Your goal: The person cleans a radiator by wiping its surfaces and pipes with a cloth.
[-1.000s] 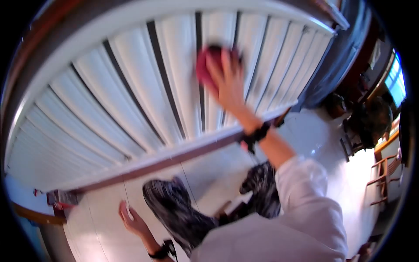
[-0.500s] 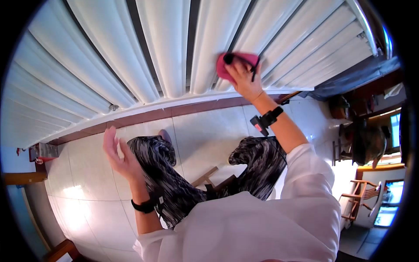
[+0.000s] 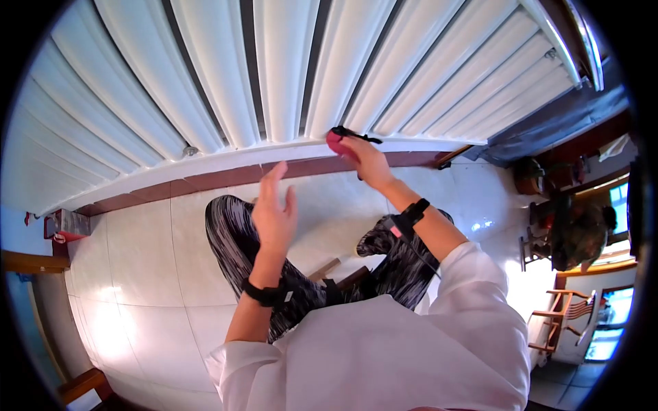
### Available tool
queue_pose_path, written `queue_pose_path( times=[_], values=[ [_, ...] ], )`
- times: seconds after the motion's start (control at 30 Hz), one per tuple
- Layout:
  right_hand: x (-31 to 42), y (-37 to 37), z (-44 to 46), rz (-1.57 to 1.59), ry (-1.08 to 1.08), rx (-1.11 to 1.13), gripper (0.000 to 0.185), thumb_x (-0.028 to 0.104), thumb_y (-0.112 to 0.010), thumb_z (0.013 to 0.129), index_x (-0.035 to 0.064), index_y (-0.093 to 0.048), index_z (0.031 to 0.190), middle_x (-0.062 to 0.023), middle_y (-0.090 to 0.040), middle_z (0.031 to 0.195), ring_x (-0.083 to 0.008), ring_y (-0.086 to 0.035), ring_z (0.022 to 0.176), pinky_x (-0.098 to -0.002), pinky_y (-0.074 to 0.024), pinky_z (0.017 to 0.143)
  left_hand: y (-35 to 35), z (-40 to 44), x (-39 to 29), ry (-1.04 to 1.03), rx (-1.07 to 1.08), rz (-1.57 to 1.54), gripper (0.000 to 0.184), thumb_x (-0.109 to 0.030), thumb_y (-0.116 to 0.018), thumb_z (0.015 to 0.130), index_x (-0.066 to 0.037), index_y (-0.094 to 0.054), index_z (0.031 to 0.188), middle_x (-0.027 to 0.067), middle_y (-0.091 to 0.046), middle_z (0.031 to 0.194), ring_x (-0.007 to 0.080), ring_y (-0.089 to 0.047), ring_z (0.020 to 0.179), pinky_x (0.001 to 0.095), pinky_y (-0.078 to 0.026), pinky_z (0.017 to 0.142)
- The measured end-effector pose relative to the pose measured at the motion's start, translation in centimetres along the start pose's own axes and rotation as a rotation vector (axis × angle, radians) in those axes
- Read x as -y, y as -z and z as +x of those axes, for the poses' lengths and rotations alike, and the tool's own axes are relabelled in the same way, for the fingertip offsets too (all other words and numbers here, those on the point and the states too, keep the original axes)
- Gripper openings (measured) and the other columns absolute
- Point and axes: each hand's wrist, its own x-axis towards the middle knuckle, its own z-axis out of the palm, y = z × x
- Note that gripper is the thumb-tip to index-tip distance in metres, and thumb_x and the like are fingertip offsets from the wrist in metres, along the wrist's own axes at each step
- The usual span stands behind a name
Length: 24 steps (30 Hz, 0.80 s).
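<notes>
My right hand (image 3: 370,163) is wrapped around a pinkish-red pad with a black strap (image 3: 335,142). The pad is at the bottom edge of a white radiator (image 3: 281,75) made of upright rounded columns; I cannot tell whether it touches the metal. My left hand (image 3: 275,216) is raised over my left knee, fingers stretched out and holding nothing. It stays apart from the radiator and the pad. Each wrist wears a black band with a small device.
Below the radiator runs a brownish-red skirting (image 3: 199,183) along the pale tiled floor (image 3: 140,260). A red and grey box (image 3: 67,226) stands at the left. On the right are a wooden chair (image 3: 565,315) and a dark-clothed person (image 3: 579,233).
My right hand has drawn the pad down from the radiator columns to the bottom edge. My left hand has moved right, toward my middle, and the left knee has shifted.
</notes>
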Motion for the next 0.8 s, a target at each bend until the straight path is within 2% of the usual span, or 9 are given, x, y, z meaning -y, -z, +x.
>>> queue_pose_path(
  times=[0.07, 0.13, 0.2, 0.23, 0.3, 0.4, 0.6, 0.67, 0.8],
  values=[
    [1.3, 3.0, 1.9, 0.539, -0.862, 0.301, 0.031, 0.016, -0.057, 0.088, 0.0055, -0.055, 0.117, -0.0121, -0.062, 0.108, -0.0234, -0.061, 0.097, -0.0355, -0.0485, 0.087, -1.6, -1.0, 0.1, 0.009, 0.054, -0.024, 0.043, -0.006, -0.058, 0.082, -0.008, -0.047, 0.124, 0.0125, -0.057, 0.116, 0.0288, -0.057, 0.104, 0.0356, -0.047, 0.083],
    [-0.2, 2.3, -0.7, 1.659, -1.010, 0.249, 0.036, 0.024, -0.057, 0.090, -0.0018, -0.054, 0.115, -0.0106, -0.062, 0.110, -0.0200, -0.061, 0.097, -0.0347, -0.0493, 0.086, -3.0, -2.3, 0.6, 0.092, 0.125, -0.098, 0.050, -0.010, -0.061, 0.082, -0.005, -0.041, 0.128, 0.0165, -0.053, 0.120, 0.0297, -0.055, 0.108, 0.0354, -0.046, 0.085],
    [2.3, 2.8, -2.4, 1.812, -1.162, 0.155, 0.038, 0.024, -0.057, 0.090, -0.0013, -0.053, 0.118, -0.0115, -0.061, 0.112, -0.0199, -0.061, 0.100, -0.0343, -0.0485, 0.089, -4.6, -3.4, 1.1, 0.192, 0.166, -0.133, 0.056, -0.021, -0.064, 0.084, -0.004, -0.037, 0.131, 0.0162, -0.052, 0.123, 0.0283, -0.053, 0.112, 0.0367, -0.045, 0.088],
    [3.2, 2.7, -3.4, 1.912, -1.110, 0.117, 0.039, 0.024, -0.058, 0.090, -0.0002, -0.052, 0.119, -0.0115, -0.059, 0.115, -0.0202, -0.060, 0.102, -0.0343, -0.0473, 0.092, -5.3, -3.8, 1.0, 0.526, 0.244, -0.439, 0.059, -0.030, -0.062, 0.086, -0.006, -0.036, 0.133, 0.0135, -0.051, 0.125, 0.0279, -0.050, 0.115, 0.0377, -0.043, 0.090],
    [5.1, 3.0, -4.7, 1.964, -1.145, 0.094, 0.039, 0.024, -0.058, 0.089, 0.0002, -0.051, 0.120, -0.0112, -0.059, 0.116, -0.0200, -0.059, 0.102, -0.0343, -0.0471, 0.092, -5.4, -4.2, 1.1, 0.984, 0.497, -0.957, 0.060, -0.043, -0.058, 0.087, -0.009, -0.039, 0.133, 0.0082, -0.051, 0.125, 0.0264, -0.049, 0.113, 0.0400, -0.044, 0.090],
    [6.7, 3.2, -5.8, 1.923, -1.086, 0.049, 0.043, 0.024, -0.062, 0.087, 0.0012, -0.049, 0.122, -0.0099, -0.058, 0.115, -0.0186, -0.058, 0.102, -0.0325, -0.0470, 0.089, -6.2, -4.3, 0.5, 1.029, 0.515, -1.409, 0.051, -0.041, -0.058, 0.088, -0.011, -0.045, 0.127, 0.0069, -0.053, 0.121, 0.0228, -0.051, 0.109, 0.0397, -0.046, 0.087],
    [6.0, 3.9, -6.1, 1.359, -0.879, -0.194, 0.059, 0.018, -0.068, 0.082, 0.0031, -0.039, 0.131, -0.0092, -0.053, 0.117, -0.0172, -0.054, 0.104, -0.0302, -0.0435, 0.089, -8.1, -3.0, -0.9, 0.921, 0.397, -1.086, 0.025, -0.020, -0.062, 0.087, -0.007, -0.059, 0.108, 0.0042, -0.056, 0.109, 0.0134, -0.056, 0.097, 0.0324, -0.048, 0.082],
    [5.8, 2.5, -6.1, 1.272, -0.745, -0.125, 0.051, 0.018, -0.064, 0.085, 0.0072, -0.042, 0.130, -0.0047, -0.057, 0.107, -0.0143, -0.053, 0.101, -0.0287, -0.0414, 0.088, -10.4, -3.1, 0.9, 0.253, 0.474, -0.538, 0.029, -0.019, -0.063, 0.084, -0.005, -0.059, 0.109, 0.0041, -0.055, 0.109, 0.0123, -0.057, 0.095, 0.0289, -0.049, 0.078],
    [5.8, 1.9, -4.4, 1.329, -0.970, -0.157, 0.035, 0.016, -0.066, 0.083, 0.0056, -0.053, 0.114, -0.0034, -0.058, 0.100, -0.0115, -0.054, 0.094, -0.0263, -0.0435, 0.083, -7.7, -0.7, -1.0, 0.618, 0.593, -0.813, 0.037, -0.019, -0.063, 0.084, -0.009, -0.054, 0.118, 0.0029, -0.054, 0.108, 0.0145, -0.054, 0.102, 0.0291, -0.051, 0.072]
  ],
)
